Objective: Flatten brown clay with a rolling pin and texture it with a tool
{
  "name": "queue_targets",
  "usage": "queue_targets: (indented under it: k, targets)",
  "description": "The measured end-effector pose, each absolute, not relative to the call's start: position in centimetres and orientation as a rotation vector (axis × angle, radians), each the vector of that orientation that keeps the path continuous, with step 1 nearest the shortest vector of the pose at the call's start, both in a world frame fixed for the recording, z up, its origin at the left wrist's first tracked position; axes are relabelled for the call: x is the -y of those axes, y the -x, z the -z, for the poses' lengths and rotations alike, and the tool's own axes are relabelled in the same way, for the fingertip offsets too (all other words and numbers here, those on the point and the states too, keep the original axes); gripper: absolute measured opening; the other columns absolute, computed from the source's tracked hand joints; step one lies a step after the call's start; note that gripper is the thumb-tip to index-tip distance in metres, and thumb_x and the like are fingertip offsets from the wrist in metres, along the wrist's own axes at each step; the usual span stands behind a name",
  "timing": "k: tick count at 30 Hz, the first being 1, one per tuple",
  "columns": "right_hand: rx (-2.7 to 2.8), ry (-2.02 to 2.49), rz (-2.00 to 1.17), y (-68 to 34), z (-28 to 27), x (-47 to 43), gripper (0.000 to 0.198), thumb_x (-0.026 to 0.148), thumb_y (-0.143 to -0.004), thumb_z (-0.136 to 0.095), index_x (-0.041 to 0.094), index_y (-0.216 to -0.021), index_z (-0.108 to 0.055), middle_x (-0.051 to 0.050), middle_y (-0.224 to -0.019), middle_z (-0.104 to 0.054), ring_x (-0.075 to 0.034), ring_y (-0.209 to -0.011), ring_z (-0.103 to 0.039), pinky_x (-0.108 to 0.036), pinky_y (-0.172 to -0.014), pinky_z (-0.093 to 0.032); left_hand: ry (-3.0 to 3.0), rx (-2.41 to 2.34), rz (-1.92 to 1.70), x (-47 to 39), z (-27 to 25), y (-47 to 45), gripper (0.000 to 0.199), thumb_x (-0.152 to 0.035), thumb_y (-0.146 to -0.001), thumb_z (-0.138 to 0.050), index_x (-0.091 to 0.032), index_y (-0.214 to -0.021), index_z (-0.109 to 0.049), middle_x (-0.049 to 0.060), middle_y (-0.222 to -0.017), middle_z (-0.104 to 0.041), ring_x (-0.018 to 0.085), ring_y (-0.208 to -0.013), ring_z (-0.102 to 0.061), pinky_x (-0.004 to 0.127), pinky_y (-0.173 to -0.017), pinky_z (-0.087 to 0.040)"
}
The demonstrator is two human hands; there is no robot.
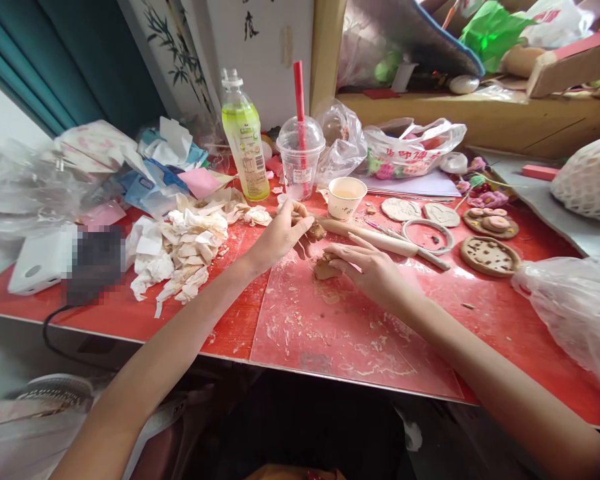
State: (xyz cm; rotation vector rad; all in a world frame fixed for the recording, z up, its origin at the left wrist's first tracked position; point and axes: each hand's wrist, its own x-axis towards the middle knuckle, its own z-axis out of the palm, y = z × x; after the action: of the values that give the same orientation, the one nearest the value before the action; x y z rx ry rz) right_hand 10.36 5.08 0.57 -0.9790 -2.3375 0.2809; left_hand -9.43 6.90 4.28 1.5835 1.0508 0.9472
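My left hand (284, 232) is closed, with thumb and fingers pinched at a small brown lump of clay (317, 231) just above the table. Part of that lump is hidden by the fingertips. Lower and to the right, my right hand (363, 263) has its fingers curved over a second, light brown lump of clay (326, 268) on the clear plastic mat (300, 320). Behind both hands lies a pale rolling pin (375, 239), and a paper cup (347, 203) with liquid stands just beyond it.
Crumpled tissues (185, 247) lie left, near a white device (43, 260). A green drink bottle (247, 147) and a plastic cup with straw (300, 157) stand behind. Rightward are a ring (450, 237), clay discs (401, 209), a round clay piece (490, 256) and a plastic bag (570, 300).
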Motion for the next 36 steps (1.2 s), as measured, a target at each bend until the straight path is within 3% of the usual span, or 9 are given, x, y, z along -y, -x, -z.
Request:
queue_targets:
  k: [4, 7, 11, 16, 19, 25, 29, 32, 36]
  targets:
    - [2.315, 0.969, -0.271, -9.93, -0.92, -5.04, 0.027, 0.024, -0.092, -0.046, 0.025, -0.107, -0.067, -0.002, -0.110, -0.069, -0.022, -0.106, -0.062, -0.044, -0.096, -0.048, -1.419, -0.868, -0.862, -6.72, -4.37, 9.29, 0.017, -0.023, -0.090, -0.039, -0.019, -0.104, -0.048, 0.007, -0.096, -0.062, 0.011, -0.076, -0.062, 0.026, -0.068, -0.053]
    - [2.330, 0.958, -0.232, -9.92, -1.16, -4.96, 0.026, 0.024, -0.092, -0.046, 0.024, -0.106, -0.068, -0.002, -0.112, -0.068, -0.021, -0.108, -0.061, -0.043, -0.098, -0.047, -1.170, -0.775, -0.886, -6.79, -4.31, 9.39, 0.022, -0.031, -0.090, -0.042, -0.016, -0.090, -0.057, 0.005, -0.085, -0.058, 0.009, -0.070, -0.058, 0.022, -0.061, -0.052]
    - [2.377, 0.943, -0.159, -10.06, -1.21, -4.97, 0.029, 0.016, -0.091, -0.044, 0.020, -0.104, -0.069, -0.003, -0.113, -0.068, -0.021, -0.112, -0.059, -0.044, -0.105, -0.039, -0.991, -0.782, -0.872, -6.76, -4.25, 9.39, 0.029, -0.043, -0.083, -0.054, -0.015, -0.076, -0.053, -0.002, -0.068, -0.048, 0.006, -0.052, -0.050, 0.020, -0.045, -0.046]
    - [2.409, 0.937, -0.181, -10.08, -0.99, -5.12, 0.030, 0.013, -0.091, -0.043, 0.021, -0.107, -0.068, -0.002, -0.111, -0.069, -0.020, -0.110, -0.060, -0.047, -0.108, -0.035, -1.030, -0.774, -0.872, -6.16, -4.45, 9.12, 0.022, -0.018, -0.071, -0.065, -0.016, -0.073, -0.044, -0.004, -0.066, -0.048, 0.006, -0.055, -0.051, 0.018, -0.048, -0.045]
    - [2.387, 0.977, -0.197, -10.05, -1.12, -5.04, 0.031, 0.013, -0.090, -0.044, 0.022, -0.107, -0.068, -0.002, -0.113, -0.068, -0.021, -0.111, -0.059, -0.047, -0.106, -0.038, -1.011, -0.739, -0.906, -5.96, -4.52, 9.16, 0.021, -0.001, -0.062, -0.054, -0.016, -0.077, -0.048, -0.004, -0.069, -0.049, 0.007, -0.060, -0.053, 0.022, -0.057, -0.048]
    - [2.380, 0.974, -0.195, -10.01, -1.40, -4.84, 0.029, 0.015, -0.090, -0.045, 0.024, -0.102, -0.070, 0.000, -0.111, -0.068, -0.021, -0.112, -0.058, -0.045, -0.104, -0.040, -1.195, -0.715, -0.952, -6.05, -4.02, 9.23, 0.035, -0.004, -0.044, -0.037, -0.010, -0.062, -0.067, 0.007, -0.070, -0.065, 0.016, -0.072, -0.062, 0.027, -0.066, -0.051]
    - [2.377, 0.988, -0.166, -9.95, -1.36, -4.82, 0.028, 0.020, -0.093, -0.043, 0.023, -0.105, -0.068, -0.001, -0.110, -0.069, -0.020, -0.107, -0.061, -0.044, -0.103, -0.040, -1.172, -0.762, -1.152, -6.05, -3.90, 9.28, 0.019, -0.006, -0.043, -0.037, -0.013, -0.031, -0.049, 0.004, -0.036, -0.047, 0.010, -0.037, -0.046, 0.020, -0.037, -0.031]
    - [2.369, 0.996, -0.152, -9.95, -1.33, -4.86, 0.027, 0.021, -0.092, -0.044, 0.022, -0.104, -0.069, -0.002, -0.110, -0.069, -0.021, -0.107, -0.062, -0.045, -0.102, -0.042, -1.138, -0.756, -1.247, -6.21, -3.91, 9.60, 0.022, -0.004, -0.046, -0.037, -0.015, -0.028, -0.035, -0.001, -0.029, -0.031, 0.005, -0.030, -0.031, 0.018, -0.035, -0.017]
    - [2.379, 0.989, -0.175, -10.04, -1.26, -4.95, 0.028, 0.020, -0.092, -0.045, 0.024, -0.104, -0.069, -0.002, -0.111, -0.069, -0.021, -0.109, -0.061, -0.046, -0.102, -0.042, -1.137, -0.724, -1.268, -6.59, -4.07, 9.93, 0.019, 0.002, -0.049, -0.037, -0.013, -0.036, -0.037, -0.002, -0.038, -0.036, 0.003, -0.037, -0.036, 0.016, -0.039, -0.022]
